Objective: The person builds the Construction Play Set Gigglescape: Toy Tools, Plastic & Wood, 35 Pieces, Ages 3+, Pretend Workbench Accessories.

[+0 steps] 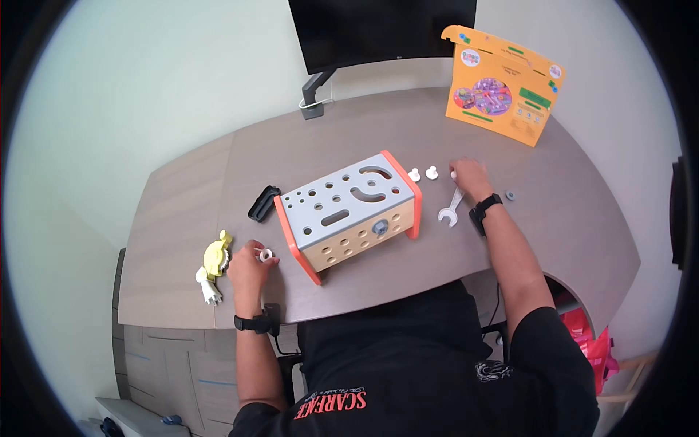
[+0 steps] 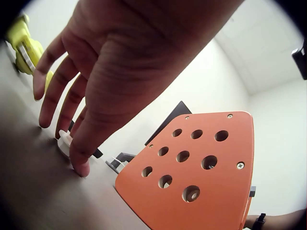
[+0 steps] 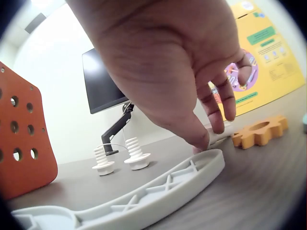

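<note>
My left hand (image 1: 247,271) pinches a small white ring (image 1: 266,255) on the table, left of the box with holes (image 1: 342,200); the left wrist view shows the ring (image 2: 64,143) between thumb and fingers. Right of the box, my right hand (image 1: 472,178) pinches a small white piece (image 3: 219,133) low at the table, its shape mostly hidden by the fingers. Close beside that hand lie a pale grey wrench (image 1: 451,209) and an orange gear (image 3: 260,131). Two white screws (image 1: 414,175) (image 1: 432,172) stand between the box and my right hand.
Yellow and white pieces (image 1: 215,258) lie left of my left hand, and a black tray (image 1: 263,203) sits behind the box's left end. A small grey piece (image 1: 510,196) is right of my right wrist. An orange carton (image 1: 502,91) and a monitor (image 1: 382,33) stand at the back.
</note>
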`<action>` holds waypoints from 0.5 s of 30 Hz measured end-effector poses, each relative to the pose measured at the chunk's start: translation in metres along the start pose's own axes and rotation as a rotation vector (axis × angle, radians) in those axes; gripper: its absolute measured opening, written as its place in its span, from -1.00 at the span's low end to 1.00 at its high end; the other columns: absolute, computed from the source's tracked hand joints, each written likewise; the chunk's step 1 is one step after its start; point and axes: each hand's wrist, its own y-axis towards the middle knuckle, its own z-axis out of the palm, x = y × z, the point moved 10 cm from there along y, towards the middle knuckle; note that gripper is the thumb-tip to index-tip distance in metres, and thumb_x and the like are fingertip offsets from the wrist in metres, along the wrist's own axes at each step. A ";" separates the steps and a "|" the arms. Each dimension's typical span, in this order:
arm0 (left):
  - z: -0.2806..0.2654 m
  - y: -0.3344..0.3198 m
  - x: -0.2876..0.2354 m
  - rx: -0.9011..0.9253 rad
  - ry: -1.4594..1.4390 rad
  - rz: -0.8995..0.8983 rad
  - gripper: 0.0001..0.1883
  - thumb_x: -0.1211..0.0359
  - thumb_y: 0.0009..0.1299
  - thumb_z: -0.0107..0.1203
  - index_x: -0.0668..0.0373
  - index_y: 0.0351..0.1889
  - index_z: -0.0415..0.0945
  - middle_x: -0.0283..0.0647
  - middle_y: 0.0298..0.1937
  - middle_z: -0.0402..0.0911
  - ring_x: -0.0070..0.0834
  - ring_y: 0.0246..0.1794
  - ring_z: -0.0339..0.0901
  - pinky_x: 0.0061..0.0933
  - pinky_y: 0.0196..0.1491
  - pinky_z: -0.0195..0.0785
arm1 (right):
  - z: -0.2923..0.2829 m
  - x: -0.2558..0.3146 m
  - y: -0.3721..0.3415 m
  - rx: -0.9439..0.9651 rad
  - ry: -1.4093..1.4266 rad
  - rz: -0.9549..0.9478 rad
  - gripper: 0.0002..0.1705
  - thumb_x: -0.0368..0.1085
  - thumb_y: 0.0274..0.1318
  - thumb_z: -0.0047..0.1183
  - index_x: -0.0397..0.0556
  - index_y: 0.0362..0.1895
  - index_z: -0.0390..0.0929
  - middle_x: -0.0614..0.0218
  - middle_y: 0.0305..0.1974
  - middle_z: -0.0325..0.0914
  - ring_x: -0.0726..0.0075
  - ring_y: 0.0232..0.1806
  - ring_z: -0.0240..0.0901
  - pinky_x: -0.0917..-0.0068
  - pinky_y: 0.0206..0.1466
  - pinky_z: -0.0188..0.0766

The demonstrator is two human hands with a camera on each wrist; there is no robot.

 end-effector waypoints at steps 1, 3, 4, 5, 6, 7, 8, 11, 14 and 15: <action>0.000 0.000 0.001 0.014 0.002 -0.011 -0.47 0.09 0.06 0.68 0.05 -0.04 0.76 -0.21 -0.14 0.86 -0.15 -0.12 0.81 -0.11 -0.07 0.63 | -0.002 0.005 -0.004 -0.008 0.005 -0.036 -0.76 -0.37 0.36 0.05 0.18 -0.03 0.72 0.18 0.05 0.68 -0.06 0.25 0.58 -0.41 0.31 0.36; 0.001 0.002 0.003 0.028 0.005 -0.023 -0.49 0.09 0.07 0.67 0.05 -0.07 0.78 -0.22 -0.12 0.87 -0.18 -0.11 0.81 -0.13 -0.06 0.63 | -0.009 0.010 -0.006 -0.033 0.007 -0.045 -0.78 -0.36 0.40 0.03 0.18 -0.01 0.69 0.18 0.04 0.68 -0.04 0.24 0.58 -0.47 0.31 0.32; 0.002 0.001 0.006 0.034 0.011 -0.026 -0.51 0.09 0.08 0.67 0.06 -0.09 0.79 -0.25 -0.11 0.87 -0.20 -0.11 0.82 -0.15 -0.05 0.63 | -0.010 0.011 -0.009 -0.041 0.007 -0.051 -0.78 -0.36 0.41 0.02 0.18 0.00 0.68 0.17 0.03 0.67 -0.04 0.23 0.58 -0.50 0.32 0.29; 0.002 0.003 0.006 0.034 0.014 -0.029 -0.53 0.09 0.09 0.67 0.06 -0.11 0.80 -0.27 -0.10 0.87 -0.22 -0.10 0.82 -0.17 -0.05 0.63 | -0.014 0.007 -0.008 -0.073 0.057 -0.018 -0.79 -0.35 0.43 0.01 0.17 0.03 0.65 0.17 0.03 0.67 -0.06 0.24 0.57 -0.46 0.33 0.30; 0.001 0.002 0.006 0.031 0.017 -0.031 -0.54 0.09 0.09 0.67 0.07 -0.12 0.80 -0.25 -0.11 0.87 -0.21 -0.11 0.82 -0.17 -0.05 0.63 | -0.019 0.003 -0.007 -0.105 0.107 0.014 -0.79 -0.33 0.45 0.00 0.17 0.05 0.62 0.16 0.03 0.67 -0.08 0.25 0.55 -0.42 0.33 0.31; 0.000 0.001 0.005 0.028 0.020 -0.035 -0.55 0.10 0.09 0.67 0.08 -0.14 0.81 -0.24 -0.13 0.87 -0.21 -0.11 0.82 -0.17 -0.05 0.63 | -0.021 -0.002 -0.006 -0.136 0.157 0.045 -0.79 -0.32 0.47 -0.01 0.16 0.08 0.59 0.16 0.03 0.66 -0.10 0.26 0.54 -0.38 0.34 0.32; -0.002 0.001 0.004 0.023 0.023 -0.037 -0.56 0.11 0.08 0.67 0.09 -0.16 0.81 -0.23 -0.15 0.87 -0.20 -0.12 0.81 -0.17 -0.05 0.63 | -0.024 -0.005 -0.004 -0.173 0.265 0.020 -0.79 -0.31 0.49 -0.01 0.14 0.11 0.55 0.12 0.03 0.64 -0.13 0.26 0.53 -0.31 0.35 0.34; 0.001 0.002 0.009 0.017 -0.010 -0.038 -0.53 0.10 0.08 0.68 0.10 -0.13 0.80 -0.19 -0.18 0.85 -0.19 -0.16 0.80 -0.17 -0.05 0.62 | -0.032 -0.024 -0.002 -0.269 0.590 -0.032 -0.78 -0.30 0.52 -0.04 0.07 0.17 0.44 0.02 0.06 0.57 -0.20 0.25 0.48 -0.11 0.33 0.37; 0.002 0.002 0.011 0.039 -0.013 -0.063 -0.49 0.08 0.07 0.69 0.12 -0.11 0.78 -0.17 -0.18 0.83 -0.19 -0.18 0.79 -0.16 -0.05 0.62 | -0.034 -0.041 -0.003 -0.300 0.741 -0.064 -0.80 -0.31 0.54 -0.04 -0.02 0.14 0.37 -0.08 0.09 0.49 -0.23 0.24 0.43 -0.01 0.29 0.39; 0.004 0.002 0.012 0.026 -0.044 -0.034 -0.47 0.08 0.05 0.69 0.15 -0.12 0.77 -0.09 -0.17 0.83 -0.09 -0.14 0.80 -0.12 -0.07 0.62 | -0.036 -0.045 -0.004 -0.305 0.673 -0.084 -0.80 -0.31 0.54 -0.04 -0.04 0.13 0.35 -0.10 0.10 0.47 -0.22 0.24 0.43 0.00 0.29 0.39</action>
